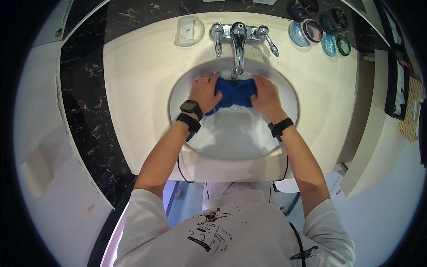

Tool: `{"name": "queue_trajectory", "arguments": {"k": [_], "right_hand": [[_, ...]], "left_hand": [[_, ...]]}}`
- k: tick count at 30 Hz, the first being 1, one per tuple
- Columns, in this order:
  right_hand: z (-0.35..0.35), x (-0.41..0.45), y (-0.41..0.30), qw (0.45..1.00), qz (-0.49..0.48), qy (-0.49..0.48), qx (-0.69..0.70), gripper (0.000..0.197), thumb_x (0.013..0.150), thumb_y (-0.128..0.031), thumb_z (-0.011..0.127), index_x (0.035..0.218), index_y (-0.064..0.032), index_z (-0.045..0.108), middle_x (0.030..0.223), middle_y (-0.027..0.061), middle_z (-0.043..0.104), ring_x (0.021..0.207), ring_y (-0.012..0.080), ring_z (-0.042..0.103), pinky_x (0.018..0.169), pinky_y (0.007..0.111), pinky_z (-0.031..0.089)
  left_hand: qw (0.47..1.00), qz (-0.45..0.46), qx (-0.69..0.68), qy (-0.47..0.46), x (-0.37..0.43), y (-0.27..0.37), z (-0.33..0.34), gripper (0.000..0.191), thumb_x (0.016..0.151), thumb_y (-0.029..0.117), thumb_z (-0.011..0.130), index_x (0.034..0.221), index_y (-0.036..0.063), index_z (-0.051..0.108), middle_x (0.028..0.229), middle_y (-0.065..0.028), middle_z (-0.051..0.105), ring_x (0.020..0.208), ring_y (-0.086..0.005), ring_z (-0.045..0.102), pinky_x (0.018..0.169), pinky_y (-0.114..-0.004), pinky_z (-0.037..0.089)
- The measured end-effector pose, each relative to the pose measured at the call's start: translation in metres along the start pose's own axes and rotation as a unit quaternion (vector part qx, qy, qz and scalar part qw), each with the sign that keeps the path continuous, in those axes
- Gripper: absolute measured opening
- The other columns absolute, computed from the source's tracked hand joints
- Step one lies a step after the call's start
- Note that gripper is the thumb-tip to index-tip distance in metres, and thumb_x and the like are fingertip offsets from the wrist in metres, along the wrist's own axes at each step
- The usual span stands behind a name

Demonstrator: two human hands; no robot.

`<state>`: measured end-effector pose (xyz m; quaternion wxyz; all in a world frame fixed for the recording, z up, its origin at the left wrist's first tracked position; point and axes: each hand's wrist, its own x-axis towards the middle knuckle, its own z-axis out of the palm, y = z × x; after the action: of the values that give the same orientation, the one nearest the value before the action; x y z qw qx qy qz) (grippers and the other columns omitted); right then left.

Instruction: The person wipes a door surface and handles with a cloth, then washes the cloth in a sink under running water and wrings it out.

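Note:
A wet blue cloth (236, 92) is stretched between my two hands, under the spout of a chrome faucet (239, 50), in a white oval sink basin (233, 147). My left hand (204, 93) grips the cloth's left end, its thumb on top. My right hand (266, 96) grips the right end in the same way. Water with small bubbles shows around the cloth in the basin. The undersides of the cloth and the fingers beneath it are hidden.
On the cream countertop (140, 100), a soap dish (189, 31) stands left of the faucet. Several round glass or plastic items, one a green-rimmed container (343, 44), stand at the back right. Thin black cables hang from both wristbands near the counter's front edge.

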<state>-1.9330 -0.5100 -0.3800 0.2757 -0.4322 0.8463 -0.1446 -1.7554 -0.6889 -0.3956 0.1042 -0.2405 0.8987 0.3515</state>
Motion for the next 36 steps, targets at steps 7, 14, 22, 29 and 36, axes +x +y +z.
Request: {"name": "queue_trajectory", "arguments": {"k": [7, 14, 22, 29, 36], "right_hand": [[0.051, -0.021, -0.019, 0.978, 0.036, -0.07, -0.194, 0.081, 0.07, -0.016, 0.076, 0.144, -0.0166, 0.042, 0.153, 0.0086, 0.036, 0.138, 0.0376, 0.035, 0.107, 0.058, 0.034], [0.007, 0.009, -0.016, 0.954, 0.103, -0.28, 0.024, 0.039, 0.076, -0.016, 0.059, 0.113, -0.0052, 0.067, 0.102, 0.0211, 0.069, 0.098, 0.0372, 0.066, 0.091, 0.046, 0.048], [0.035, -0.017, -0.016, 0.979, 0.021, -0.058, -0.193, 0.089, 0.068, -0.024, 0.079, 0.144, -0.0069, 0.036, 0.135, 0.0144, 0.052, 0.126, 0.0305, 0.049, 0.107, 0.047, 0.036], [0.007, -0.001, -0.014, 0.953, 0.065, -0.247, -0.166, 0.048, 0.078, -0.027, 0.061, 0.123, -0.0098, 0.066, 0.126, 0.014, 0.062, 0.126, 0.034, 0.052, 0.108, 0.047, 0.037], [0.043, -0.03, 0.003, 0.983, -0.11, -0.059, -0.139, 0.063, 0.078, -0.037, 0.063, 0.132, -0.0053, 0.056, 0.13, 0.0171, 0.054, 0.131, 0.0357, 0.041, 0.115, 0.057, 0.021]], "left_hand": [[0.984, 0.007, 0.176, 0.008, -0.021, 0.009, 0.066, 0.094, 0.071, 0.038, 0.078, 0.149, 0.0092, 0.035, 0.147, -0.0199, 0.039, 0.137, -0.0329, 0.037, 0.114, -0.054, 0.023], [0.99, -0.031, -0.042, -0.133, 0.019, -0.019, 0.026, 0.047, 0.071, 0.012, 0.062, 0.117, 0.0058, 0.064, 0.106, -0.0192, 0.067, 0.104, -0.0414, 0.062, 0.093, -0.047, 0.049], [0.969, 0.041, 0.244, 0.005, -0.005, -0.007, 0.037, 0.084, 0.066, 0.026, 0.074, 0.142, 0.0111, 0.04, 0.124, -0.0186, 0.06, 0.119, -0.0341, 0.055, 0.101, -0.05, 0.041], [0.972, 0.0, 0.163, -0.172, 0.015, -0.023, 0.017, 0.07, 0.066, 0.026, 0.072, 0.132, 0.0131, 0.054, 0.12, -0.0144, 0.062, 0.119, -0.0354, 0.054, 0.099, -0.049, 0.043], [0.959, 0.088, 0.266, -0.037, -0.005, 0.0, 0.029, 0.076, 0.068, 0.028, 0.074, 0.138, 0.0152, 0.047, 0.13, -0.0164, 0.054, 0.121, -0.0314, 0.054, 0.098, -0.048, 0.04]]}}
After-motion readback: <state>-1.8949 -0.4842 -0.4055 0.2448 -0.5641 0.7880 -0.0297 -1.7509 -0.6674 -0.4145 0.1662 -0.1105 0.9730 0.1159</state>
